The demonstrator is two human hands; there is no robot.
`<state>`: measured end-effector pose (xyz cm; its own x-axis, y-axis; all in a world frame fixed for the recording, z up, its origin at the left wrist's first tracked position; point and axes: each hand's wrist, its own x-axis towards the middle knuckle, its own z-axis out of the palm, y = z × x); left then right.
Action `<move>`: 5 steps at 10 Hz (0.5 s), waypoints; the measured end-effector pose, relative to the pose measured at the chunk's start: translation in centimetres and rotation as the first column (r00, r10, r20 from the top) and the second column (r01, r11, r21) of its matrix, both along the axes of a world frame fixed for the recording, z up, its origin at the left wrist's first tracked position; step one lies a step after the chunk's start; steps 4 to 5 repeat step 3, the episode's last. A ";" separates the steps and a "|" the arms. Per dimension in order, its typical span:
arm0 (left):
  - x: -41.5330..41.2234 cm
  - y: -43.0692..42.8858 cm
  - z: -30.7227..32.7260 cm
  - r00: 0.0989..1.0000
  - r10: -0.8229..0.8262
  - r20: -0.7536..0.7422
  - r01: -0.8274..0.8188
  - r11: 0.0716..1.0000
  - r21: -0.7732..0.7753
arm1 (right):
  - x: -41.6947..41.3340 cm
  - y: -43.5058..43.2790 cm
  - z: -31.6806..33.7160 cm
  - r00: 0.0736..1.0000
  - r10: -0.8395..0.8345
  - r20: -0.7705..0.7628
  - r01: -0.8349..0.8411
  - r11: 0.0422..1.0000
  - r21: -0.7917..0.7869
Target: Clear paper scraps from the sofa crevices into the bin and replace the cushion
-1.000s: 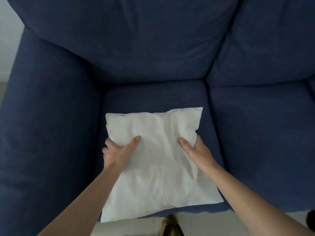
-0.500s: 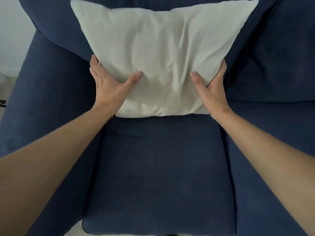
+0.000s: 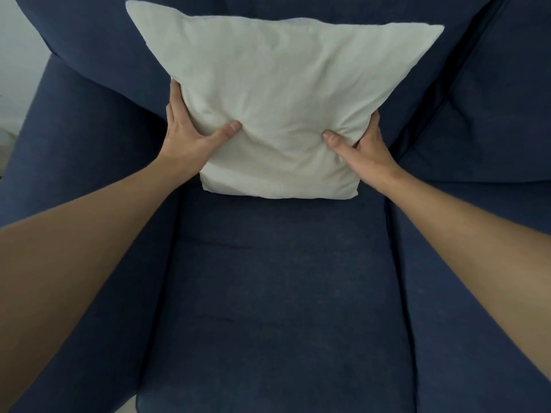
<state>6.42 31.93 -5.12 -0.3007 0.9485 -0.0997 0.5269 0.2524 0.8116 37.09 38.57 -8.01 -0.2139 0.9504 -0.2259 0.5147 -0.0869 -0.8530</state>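
Note:
A white square cushion (image 3: 283, 84) stands upright against the dark blue sofa's back cushion (image 3: 89, 40), its lower edge resting at the rear of the seat cushion (image 3: 280, 293). My left hand (image 3: 190, 132) grips its lower left side, thumb pressed into the front, fingers behind the edge. My right hand (image 3: 363, 147) grips the lower right side the same way. No paper scraps or bin show in this view; the crevices beside the seat look dark and bare.
The sofa's left armrest (image 3: 77, 138) runs along the left, and a second seat (image 3: 477, 263) and back cushion (image 3: 501, 99) lie to the right. A strip of pale wall and floor (image 3: 18, 84) shows at the far left.
Both hands lifted the cushion from flat on the seat front to upright against the backrest. In the last half second it settled slightly lower against the back.

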 end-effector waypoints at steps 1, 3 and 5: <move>-0.1 -0.6 1.1 0.995 0.058 0.076 -0.056 0.998 -0.034 | 0.5 -0.6 2.0 0.998 0.043 -0.042 -0.045 0.998 -0.054; 0.3 -16.6 -0.3 0.938 0.225 0.262 -0.171 0.962 -0.214 | 7.5 -13.5 6.0 0.947 -0.318 -0.040 0.284 0.889 -0.358; 0.3 -16.6 -0.3 0.938 0.225 0.262 -0.171 0.962 -0.214 | 7.5 -13.5 6.0 0.947 -0.318 -0.040 0.284 0.889 -0.358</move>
